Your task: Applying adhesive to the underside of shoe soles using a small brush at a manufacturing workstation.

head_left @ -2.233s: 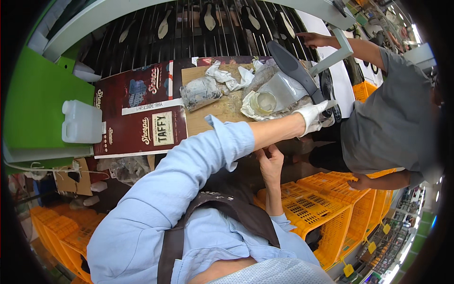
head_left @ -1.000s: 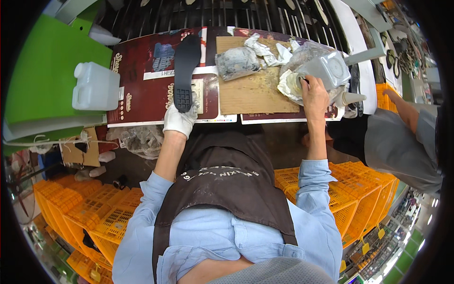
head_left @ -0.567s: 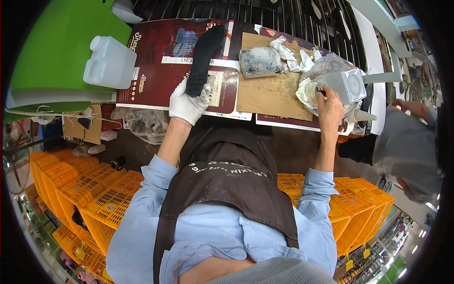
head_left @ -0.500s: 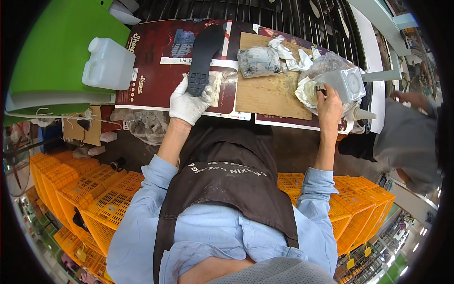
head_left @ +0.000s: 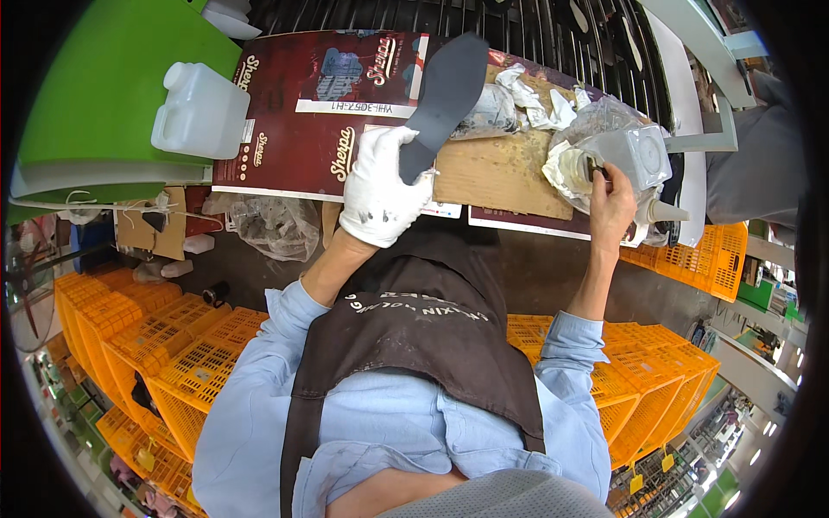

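Observation:
A dark shoe sole (head_left: 449, 91), smooth face up, is gripped near its heel by my left hand (head_left: 384, 192), which wears a stained white glove. The sole slants up to the right above the table. My bare right hand (head_left: 613, 200) pinches a small dark tool (head_left: 596, 169) at the mouth of a pale, round container (head_left: 570, 166) with crumpled wrapping about it. The tool's working end is hidden. A clear square plastic bottle (head_left: 648, 151) lies against that container, and a white nozzle (head_left: 669, 211) sticks out beside my right hand.
Brown cardboard (head_left: 501, 180) and dark red printed board (head_left: 294, 147) cover the table. A grey wrapped bundle (head_left: 490, 119) and white crumpled paper (head_left: 535, 105) lie beyond. At left stands a white jug (head_left: 200, 112). Dark rollers (head_left: 345, 15) run behind; orange crates (head_left: 203, 363) stand around me.
My left hand has turned the sole from its treaded face to its smooth face and swung it rightward. My right hand shifted slightly at the container. A person at far right has moved farther back.

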Available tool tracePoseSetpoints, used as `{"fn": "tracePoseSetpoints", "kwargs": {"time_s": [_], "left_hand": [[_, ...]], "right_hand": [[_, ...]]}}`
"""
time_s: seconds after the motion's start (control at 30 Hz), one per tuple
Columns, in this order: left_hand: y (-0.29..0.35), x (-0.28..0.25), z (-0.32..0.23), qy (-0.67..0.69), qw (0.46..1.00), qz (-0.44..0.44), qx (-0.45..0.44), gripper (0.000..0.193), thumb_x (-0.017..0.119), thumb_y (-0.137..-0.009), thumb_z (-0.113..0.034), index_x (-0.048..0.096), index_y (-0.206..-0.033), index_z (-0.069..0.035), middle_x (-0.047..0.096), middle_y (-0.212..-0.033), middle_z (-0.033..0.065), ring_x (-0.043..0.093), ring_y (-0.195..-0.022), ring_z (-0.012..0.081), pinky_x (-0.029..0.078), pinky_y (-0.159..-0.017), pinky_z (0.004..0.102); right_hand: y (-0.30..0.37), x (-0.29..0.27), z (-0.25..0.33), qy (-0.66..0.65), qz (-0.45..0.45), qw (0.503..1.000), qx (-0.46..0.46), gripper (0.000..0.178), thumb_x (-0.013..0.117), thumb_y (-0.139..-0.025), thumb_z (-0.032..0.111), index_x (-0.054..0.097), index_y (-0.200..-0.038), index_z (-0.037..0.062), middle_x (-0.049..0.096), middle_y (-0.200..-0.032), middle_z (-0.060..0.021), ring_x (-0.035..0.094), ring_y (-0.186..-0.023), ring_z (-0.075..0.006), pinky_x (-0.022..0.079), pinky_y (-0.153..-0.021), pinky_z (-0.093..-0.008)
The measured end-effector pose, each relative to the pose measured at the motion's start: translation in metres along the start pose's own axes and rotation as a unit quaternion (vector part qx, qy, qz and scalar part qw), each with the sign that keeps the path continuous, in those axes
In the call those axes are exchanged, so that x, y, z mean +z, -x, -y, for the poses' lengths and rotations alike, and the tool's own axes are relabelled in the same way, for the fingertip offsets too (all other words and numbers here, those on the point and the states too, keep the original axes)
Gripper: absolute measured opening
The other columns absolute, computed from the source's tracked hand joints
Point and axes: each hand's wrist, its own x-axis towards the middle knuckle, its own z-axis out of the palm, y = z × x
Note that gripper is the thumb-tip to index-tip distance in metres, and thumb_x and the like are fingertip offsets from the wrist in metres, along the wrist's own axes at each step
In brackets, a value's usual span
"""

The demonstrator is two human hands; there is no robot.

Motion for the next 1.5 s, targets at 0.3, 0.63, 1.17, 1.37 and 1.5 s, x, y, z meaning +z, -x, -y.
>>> {"fn": "tracePoseSetpoints", "kwargs": {"time_s": [0.3, 0.63, 1.17, 1.37, 1.5], "left_hand": [[-0.003, -0.001, -0.010, 0.000, 0.997, -0.045, 0.062, 0.055, 0.074, -0.066, -0.009, 0.052, -0.115, -0.003, 0.053, -0.108, 0.0165, 0.056, -0.100, 0.0317, 0.051, -0.083, 0.0389], [0.000, 0.003, -0.013, 0.022, 0.995, -0.061, 0.078, 0.056, 0.077, -0.065, -0.007, 0.052, -0.115, -0.001, 0.053, -0.109, 0.0175, 0.058, -0.098, 0.0313, 0.051, -0.085, 0.0371], [0.009, 0.051, -0.001, 0.779, 0.447, 0.174, -0.404, 0.046, 0.034, -0.102, -0.034, 0.050, -0.125, 0.001, 0.062, -0.109, 0.0277, 0.066, -0.072, 0.0277, 0.058, -0.065, 0.0358], [0.028, 0.054, 0.002, 0.805, 0.379, 0.225, -0.398, 0.047, 0.032, -0.102, -0.032, 0.041, -0.135, 0.001, 0.053, -0.126, 0.0299, 0.064, -0.096, 0.0368, 0.056, -0.082, 0.0468], [0.035, 0.049, -0.008, 0.792, 0.391, 0.205, -0.422, 0.046, 0.039, -0.101, -0.026, 0.035, -0.139, -0.001, 0.048, -0.133, 0.0278, 0.061, -0.105, 0.0362, 0.053, -0.090, 0.0475]], "right_hand": [[0.012, 0.005, -0.013, -0.082, -0.031, 0.995, 0.040, 0.023, 0.066, -0.086, 0.009, 0.065, -0.107, -0.0007, 0.067, -0.089, -0.0112, 0.062, -0.072, -0.0169, 0.049, -0.067, -0.0300], [0.017, 0.006, -0.015, -0.110, -0.045, 0.992, 0.038, 0.023, 0.067, -0.087, 0.008, 0.065, -0.108, -0.0005, 0.066, -0.088, -0.0094, 0.061, -0.072, -0.0147, 0.049, -0.067, -0.0279], [0.013, 0.017, -0.015, -0.206, -0.018, 0.973, 0.099, 0.022, 0.066, -0.088, 0.007, 0.065, -0.108, -0.0015, 0.064, -0.088, -0.0030, 0.057, -0.076, -0.0085, 0.047, -0.069, -0.0233], [-0.003, 0.018, 0.011, -0.448, 0.002, 0.881, 0.154, 0.024, 0.065, -0.090, 0.006, 0.063, -0.112, -0.0019, 0.063, -0.093, -0.0013, 0.057, -0.082, -0.0076, 0.046, -0.074, -0.0210], [-0.021, 0.030, 0.051, -0.355, 0.052, 0.934, -0.002, 0.025, 0.067, -0.088, 0.004, 0.064, -0.113, -0.0007, 0.065, -0.094, -0.0026, 0.058, -0.080, -0.0091, 0.048, -0.071, -0.0223]]}}
